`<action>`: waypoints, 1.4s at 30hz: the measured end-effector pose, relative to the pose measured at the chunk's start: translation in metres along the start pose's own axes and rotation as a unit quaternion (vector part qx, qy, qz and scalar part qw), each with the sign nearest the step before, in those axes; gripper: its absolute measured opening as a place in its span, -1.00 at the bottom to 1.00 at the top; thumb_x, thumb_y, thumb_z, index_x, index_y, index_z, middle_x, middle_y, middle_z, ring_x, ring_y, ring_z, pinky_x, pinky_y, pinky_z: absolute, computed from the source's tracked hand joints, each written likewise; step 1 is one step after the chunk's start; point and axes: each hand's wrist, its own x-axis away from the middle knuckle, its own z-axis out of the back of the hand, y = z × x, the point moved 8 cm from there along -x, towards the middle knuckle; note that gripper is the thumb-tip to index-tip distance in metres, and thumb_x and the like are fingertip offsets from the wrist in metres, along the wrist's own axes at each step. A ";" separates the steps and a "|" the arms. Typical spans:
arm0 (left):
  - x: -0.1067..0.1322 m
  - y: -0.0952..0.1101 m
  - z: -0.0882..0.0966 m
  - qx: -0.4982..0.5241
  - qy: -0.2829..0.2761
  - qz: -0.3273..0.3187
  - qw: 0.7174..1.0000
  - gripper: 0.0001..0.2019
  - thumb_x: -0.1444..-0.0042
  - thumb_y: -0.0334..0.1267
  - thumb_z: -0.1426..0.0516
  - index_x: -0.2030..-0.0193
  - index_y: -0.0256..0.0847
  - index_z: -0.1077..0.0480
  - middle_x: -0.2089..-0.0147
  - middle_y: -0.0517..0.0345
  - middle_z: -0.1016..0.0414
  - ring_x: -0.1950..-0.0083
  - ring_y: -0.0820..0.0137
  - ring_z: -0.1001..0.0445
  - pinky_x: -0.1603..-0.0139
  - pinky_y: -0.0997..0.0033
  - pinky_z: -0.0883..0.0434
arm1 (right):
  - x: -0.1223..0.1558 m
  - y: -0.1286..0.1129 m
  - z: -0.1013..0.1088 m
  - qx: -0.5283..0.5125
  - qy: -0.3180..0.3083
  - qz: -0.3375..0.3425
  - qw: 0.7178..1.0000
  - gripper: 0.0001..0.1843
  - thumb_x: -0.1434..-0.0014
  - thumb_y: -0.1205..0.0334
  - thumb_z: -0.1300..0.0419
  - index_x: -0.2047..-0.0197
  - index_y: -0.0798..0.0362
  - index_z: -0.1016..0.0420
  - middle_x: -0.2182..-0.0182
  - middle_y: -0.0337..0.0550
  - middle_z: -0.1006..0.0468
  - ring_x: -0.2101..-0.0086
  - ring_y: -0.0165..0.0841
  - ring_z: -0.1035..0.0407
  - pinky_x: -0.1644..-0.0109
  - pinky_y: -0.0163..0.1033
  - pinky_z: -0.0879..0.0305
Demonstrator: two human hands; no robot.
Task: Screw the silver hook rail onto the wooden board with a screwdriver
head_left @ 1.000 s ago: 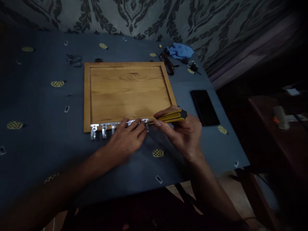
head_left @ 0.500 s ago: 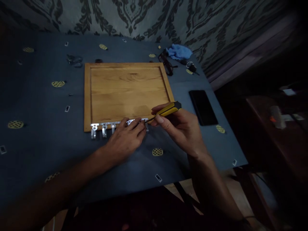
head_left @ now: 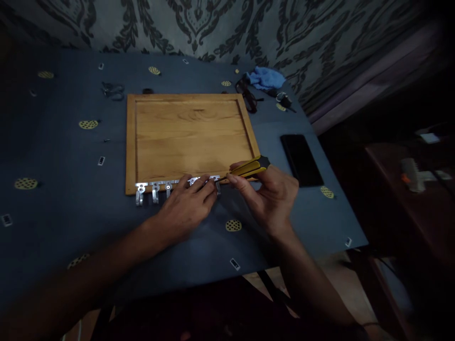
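Note:
A wooden board (head_left: 192, 137) with a raised frame lies flat on the table. Along its near edge runs a silver metal hook rail (head_left: 155, 193) with several hooks hanging over the side. My left hand (head_left: 186, 204) presses down on the rail, fingers bent over its right half and covering part of it. In my right hand (head_left: 275, 196) is a yellow-and-black screwdriver (head_left: 250, 166), gripped between thumb and fingers. Its shaft slants down leftward to the rail, beside my left fingertips. The exact contact of the tip is hidden by those fingers.
A black phone (head_left: 301, 160) lies right of the board. Glasses (head_left: 250, 100), a blue cloth (head_left: 266, 78) and keys (head_left: 283, 99) sit at the back right. A small screw (head_left: 106, 140) and a dark clear-looking item (head_left: 113, 91) are to the left.
The right hand's grip has shifted a little on the screwdriver, and its handle has tilted slightly lower. The left hand stays on the rail. The whole view has shifted slightly.

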 end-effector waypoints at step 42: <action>0.000 0.000 0.002 -0.001 -0.001 -0.008 1.000 -0.67 -0.42 -0.37 -0.07 -0.25 -0.37 -0.43 -0.26 -0.15 -0.55 -0.37 0.10 -0.44 -0.30 -0.01 -0.39 | 0.015 0.004 0.001 -0.015 0.065 -0.010 0.998 -0.90 -0.32 0.18 -0.31 0.26 -0.04 -0.52 0.46 -0.28 -0.61 0.45 -0.36 -0.50 0.32 -0.21 -0.44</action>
